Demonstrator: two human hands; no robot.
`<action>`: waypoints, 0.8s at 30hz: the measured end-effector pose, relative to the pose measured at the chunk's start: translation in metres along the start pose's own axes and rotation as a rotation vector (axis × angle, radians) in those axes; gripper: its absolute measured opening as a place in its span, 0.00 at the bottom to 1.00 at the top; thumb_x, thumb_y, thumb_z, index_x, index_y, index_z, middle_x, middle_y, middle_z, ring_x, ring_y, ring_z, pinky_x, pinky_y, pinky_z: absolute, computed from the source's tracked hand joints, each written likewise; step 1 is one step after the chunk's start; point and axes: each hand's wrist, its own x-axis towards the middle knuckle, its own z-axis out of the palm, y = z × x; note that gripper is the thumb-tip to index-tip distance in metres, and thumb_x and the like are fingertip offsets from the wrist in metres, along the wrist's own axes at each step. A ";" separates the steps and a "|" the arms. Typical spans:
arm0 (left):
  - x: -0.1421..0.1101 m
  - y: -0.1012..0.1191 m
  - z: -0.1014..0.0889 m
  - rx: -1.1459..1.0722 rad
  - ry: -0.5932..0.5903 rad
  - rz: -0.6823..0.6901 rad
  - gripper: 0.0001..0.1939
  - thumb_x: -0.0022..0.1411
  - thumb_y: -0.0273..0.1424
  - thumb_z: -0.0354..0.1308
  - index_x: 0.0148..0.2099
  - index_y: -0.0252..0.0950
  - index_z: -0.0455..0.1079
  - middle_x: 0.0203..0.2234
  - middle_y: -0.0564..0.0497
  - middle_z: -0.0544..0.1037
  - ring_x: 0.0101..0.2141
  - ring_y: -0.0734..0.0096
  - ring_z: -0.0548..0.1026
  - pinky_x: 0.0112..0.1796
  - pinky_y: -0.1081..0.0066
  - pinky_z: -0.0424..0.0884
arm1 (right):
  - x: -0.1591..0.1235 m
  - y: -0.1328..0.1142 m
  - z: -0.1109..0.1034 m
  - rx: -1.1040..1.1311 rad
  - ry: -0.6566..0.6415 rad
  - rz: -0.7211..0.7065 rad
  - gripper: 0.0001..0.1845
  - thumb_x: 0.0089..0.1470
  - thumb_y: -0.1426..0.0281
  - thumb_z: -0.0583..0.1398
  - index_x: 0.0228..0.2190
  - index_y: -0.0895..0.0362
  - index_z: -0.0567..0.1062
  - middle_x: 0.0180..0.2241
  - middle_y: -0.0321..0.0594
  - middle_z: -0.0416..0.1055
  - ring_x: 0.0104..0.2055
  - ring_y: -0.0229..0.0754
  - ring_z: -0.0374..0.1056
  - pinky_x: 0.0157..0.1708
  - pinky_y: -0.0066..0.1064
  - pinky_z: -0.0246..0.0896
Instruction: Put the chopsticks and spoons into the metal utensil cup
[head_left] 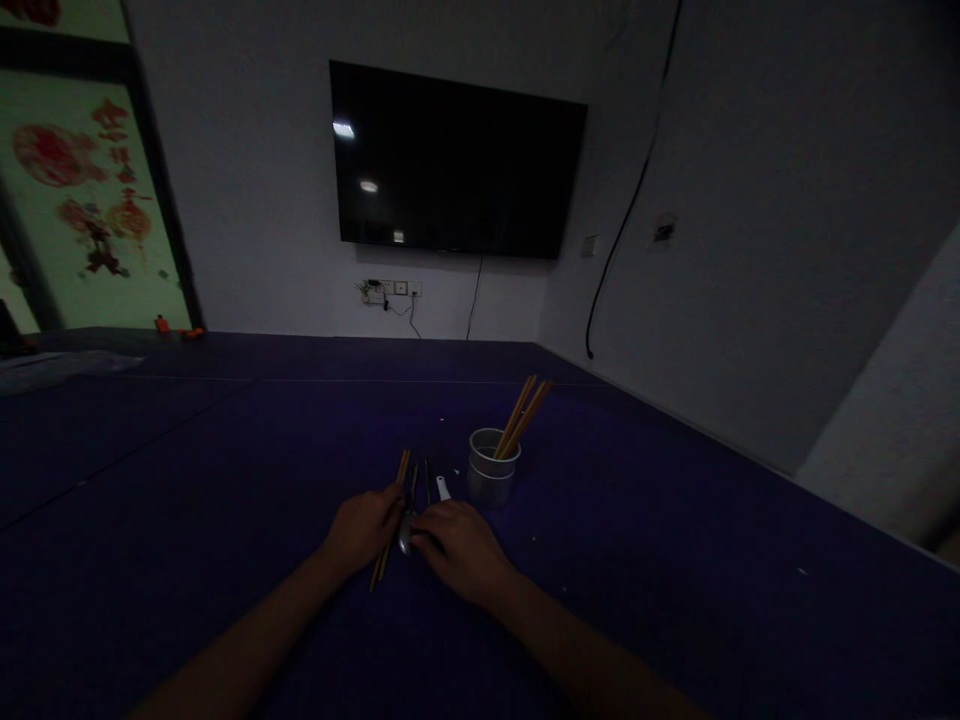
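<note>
My left hand [361, 532] is closed around a pair of wooden chopsticks [381, 568], which slant across the purple floor with both ends showing. My right hand [466, 552] is curled just right of it, its fingertips close to the bowl of a metal spoon [405, 536]. What those fingers grip is hidden. A white handle [442, 487] sticks out beyond the right hand's knuckles. Between the hands lie dark, thin utensil handles [428, 480], too dim to name. Behind the right hand stands a round metal holder [491, 485] with several wooden chopsticks [523, 418] leaning right in it.
The purple floor [262, 470] has small white scraps on it. A television [457, 165] hangs on the far wall above sockets and cords. A black cable [628, 215] hangs down the right wall. Grey sheeting [64, 368] and small orange things [192, 333] lie far left.
</note>
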 end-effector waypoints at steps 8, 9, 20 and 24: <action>0.000 0.001 -0.002 -0.007 -0.004 -0.040 0.15 0.67 0.35 0.39 0.44 0.38 0.65 0.35 0.47 0.78 0.36 0.68 0.76 0.34 0.73 0.66 | 0.000 0.001 0.002 0.005 0.019 -0.009 0.08 0.57 0.70 0.56 0.37 0.54 0.74 0.38 0.39 0.74 0.43 0.41 0.66 0.43 0.33 0.55; 0.000 0.002 -0.002 -0.007 -0.002 -0.046 0.15 0.67 0.35 0.39 0.44 0.38 0.65 0.35 0.47 0.78 0.36 0.67 0.76 0.33 0.73 0.66 | 0.000 0.001 0.002 0.003 0.016 -0.008 0.08 0.57 0.70 0.56 0.37 0.54 0.74 0.38 0.39 0.74 0.43 0.41 0.66 0.43 0.33 0.55; -0.001 0.002 -0.005 -0.005 0.001 -0.063 0.15 0.65 0.37 0.41 0.41 0.38 0.67 0.34 0.48 0.78 0.36 0.67 0.76 0.33 0.73 0.66 | 0.000 0.001 0.001 -0.030 -0.022 -0.016 0.08 0.58 0.70 0.55 0.37 0.55 0.73 0.37 0.39 0.73 0.43 0.41 0.66 0.43 0.33 0.55; -0.001 0.002 -0.004 0.012 0.000 -0.073 0.15 0.66 0.37 0.40 0.41 0.38 0.67 0.32 0.49 0.78 0.34 0.68 0.76 0.32 0.73 0.65 | 0.000 0.000 -0.001 -0.018 -0.025 -0.020 0.08 0.58 0.70 0.55 0.38 0.55 0.73 0.37 0.39 0.73 0.43 0.41 0.66 0.44 0.33 0.55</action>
